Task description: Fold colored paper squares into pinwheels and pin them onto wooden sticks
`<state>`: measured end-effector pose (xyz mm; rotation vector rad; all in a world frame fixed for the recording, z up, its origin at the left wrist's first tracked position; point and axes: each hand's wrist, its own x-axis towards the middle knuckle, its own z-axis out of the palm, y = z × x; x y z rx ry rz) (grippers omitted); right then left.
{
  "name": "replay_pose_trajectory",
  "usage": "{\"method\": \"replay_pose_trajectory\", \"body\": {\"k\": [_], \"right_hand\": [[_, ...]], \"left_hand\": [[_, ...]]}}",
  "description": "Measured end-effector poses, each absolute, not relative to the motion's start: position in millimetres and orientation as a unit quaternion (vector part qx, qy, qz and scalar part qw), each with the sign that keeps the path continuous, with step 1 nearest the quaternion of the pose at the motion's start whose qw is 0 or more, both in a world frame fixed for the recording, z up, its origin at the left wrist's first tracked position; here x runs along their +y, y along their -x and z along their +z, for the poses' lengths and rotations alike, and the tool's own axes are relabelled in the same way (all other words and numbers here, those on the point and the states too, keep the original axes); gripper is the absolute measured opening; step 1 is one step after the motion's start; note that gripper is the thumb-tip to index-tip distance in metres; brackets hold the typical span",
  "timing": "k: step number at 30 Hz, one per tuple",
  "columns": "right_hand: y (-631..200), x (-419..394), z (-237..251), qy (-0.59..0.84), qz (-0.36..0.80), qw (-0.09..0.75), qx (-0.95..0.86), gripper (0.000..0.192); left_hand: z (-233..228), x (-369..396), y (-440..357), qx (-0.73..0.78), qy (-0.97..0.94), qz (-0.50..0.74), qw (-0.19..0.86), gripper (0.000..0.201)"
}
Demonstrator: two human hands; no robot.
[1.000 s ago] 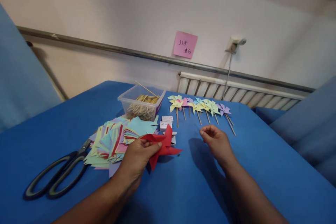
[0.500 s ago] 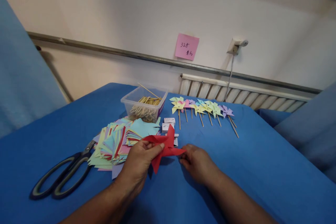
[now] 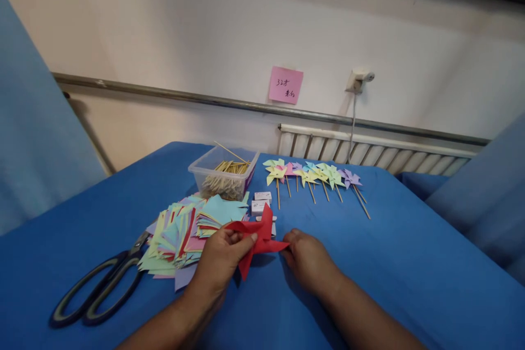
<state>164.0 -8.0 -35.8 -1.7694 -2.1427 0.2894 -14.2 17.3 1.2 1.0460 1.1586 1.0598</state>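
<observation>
Left hand (image 3: 223,257) pinches the red pinwheel (image 3: 258,236) (right hand (image 3: 309,260) touches its tip).

— What carries it all?
— A table under a blue cloth (image 3: 410,262).
— And on the cloth?
— Near left: black-handled scissors (image 3: 98,287). Beside them, a heap of cut coloured paper squares (image 3: 184,229). Behind: a clear plastic tub of wooden sticks (image 3: 223,172), small white boxes (image 3: 261,202), then a row of finished paper pinwheels on sticks (image 3: 314,178).

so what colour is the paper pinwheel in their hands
Red, seen in the head view: the paper pinwheel is held by both hands.
</observation>
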Motion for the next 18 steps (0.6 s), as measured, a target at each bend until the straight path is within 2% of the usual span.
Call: {"method": "replay_pose_trajectory", "body": {"k": [10, 18], "right_hand": [[-158, -12, -36, 0.606, 0.025, 0.147, -0.781, 0.022], [-174, -6, -36, 0.645, 0.096, 0.191, -0.734, 0.019]], "left_hand": [[-1, 16, 12, 0.502, -0.486, 0.455, 0.552, 0.026], [-2, 16, 12, 0.495, -0.489, 0.432, 0.574, 0.027]]}}
